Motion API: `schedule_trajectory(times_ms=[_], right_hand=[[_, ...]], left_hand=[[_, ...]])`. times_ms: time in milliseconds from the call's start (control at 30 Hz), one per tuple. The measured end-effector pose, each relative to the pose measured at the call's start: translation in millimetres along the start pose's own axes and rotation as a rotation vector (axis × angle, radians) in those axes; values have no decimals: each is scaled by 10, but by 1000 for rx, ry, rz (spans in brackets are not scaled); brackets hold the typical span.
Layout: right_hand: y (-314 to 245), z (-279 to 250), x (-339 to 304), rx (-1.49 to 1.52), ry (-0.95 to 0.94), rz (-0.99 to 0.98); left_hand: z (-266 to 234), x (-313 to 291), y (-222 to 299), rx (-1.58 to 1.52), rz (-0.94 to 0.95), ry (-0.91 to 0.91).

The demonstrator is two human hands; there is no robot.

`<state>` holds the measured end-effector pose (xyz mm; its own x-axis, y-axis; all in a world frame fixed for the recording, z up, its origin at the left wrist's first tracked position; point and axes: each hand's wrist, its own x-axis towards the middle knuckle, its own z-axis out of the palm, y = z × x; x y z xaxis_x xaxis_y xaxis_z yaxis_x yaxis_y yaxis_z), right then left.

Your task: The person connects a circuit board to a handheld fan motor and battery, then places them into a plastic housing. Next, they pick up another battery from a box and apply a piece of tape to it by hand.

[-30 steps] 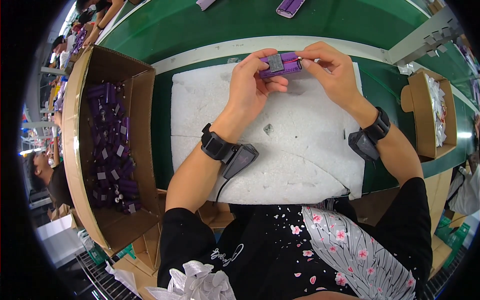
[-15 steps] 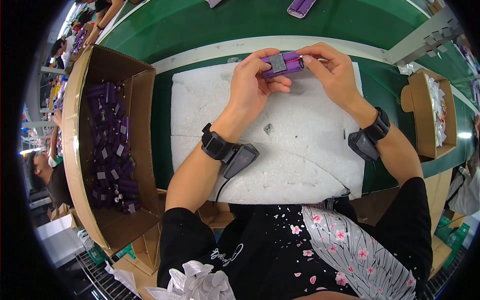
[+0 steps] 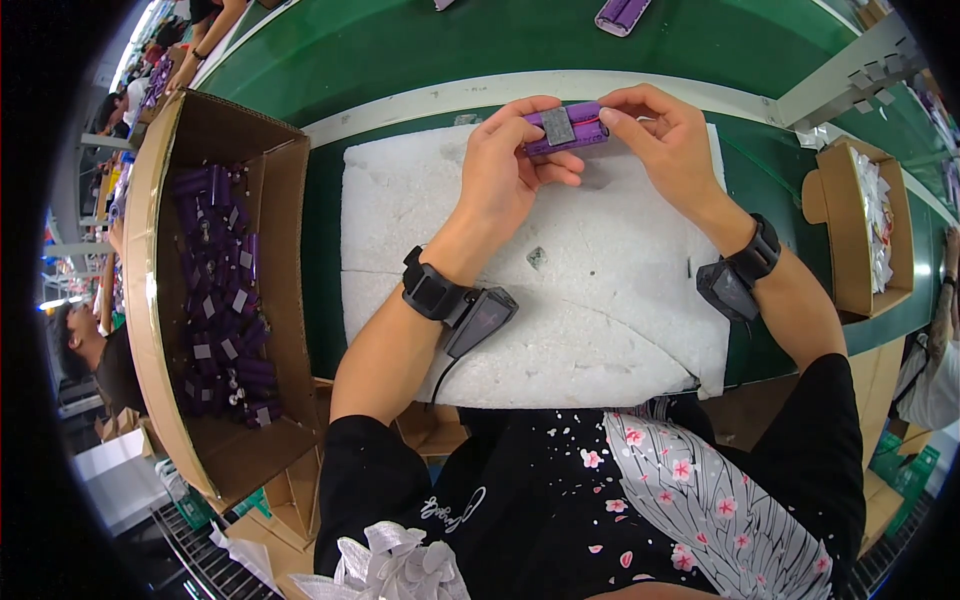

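Observation:
Above the far part of a white foam sheet (image 3: 600, 270), I hold a purple battery pack (image 3: 590, 135) made of cylindrical cells side by side. A grey square pad (image 3: 559, 127) sits on its upper face, and a short red wire (image 3: 588, 122) runs toward its right end. My left hand (image 3: 505, 160) is closed round the left end, with the thumb on top and fingers beneath. My right hand (image 3: 660, 140) pinches at the right end, where the wire meets the thumb; whether it grips wire or pack edge is hidden by the fingertips.
On the left stands a deep cardboard box (image 3: 285, 210) with many purple battery packs (image 3: 225, 290). A smaller carton (image 3: 852, 230) of white pieces with wires is at the right. Beyond a pale rail (image 3: 420, 107), another purple pack (image 3: 622, 14) lies on the green belt (image 3: 480, 45). Other people work at the left.
The purple pack on the green belt has shifted to the right. My right thumb has moved slightly down against the end of the held pack; the left hand has hardly moved.

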<state>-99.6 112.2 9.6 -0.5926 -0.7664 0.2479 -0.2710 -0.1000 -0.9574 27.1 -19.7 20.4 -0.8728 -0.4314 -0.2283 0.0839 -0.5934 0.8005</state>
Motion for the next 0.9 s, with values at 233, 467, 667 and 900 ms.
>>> schedule_trajectory(times_ms=[233, 467, 667, 900], right_hand=[[10, 0, -8, -1, -3, 0], [62, -4, 0, 50, -6, -44], [55, -6, 9, 111, 54, -40], [48, -10, 12, 152, 115, -52]], left_hand=[[-4, -12, 0, 3, 7, -1], [1, -16, 9, -28, 7, 7], [0, -7, 10, -28, 6, 11], [4, -17, 16, -23, 4, 20]])
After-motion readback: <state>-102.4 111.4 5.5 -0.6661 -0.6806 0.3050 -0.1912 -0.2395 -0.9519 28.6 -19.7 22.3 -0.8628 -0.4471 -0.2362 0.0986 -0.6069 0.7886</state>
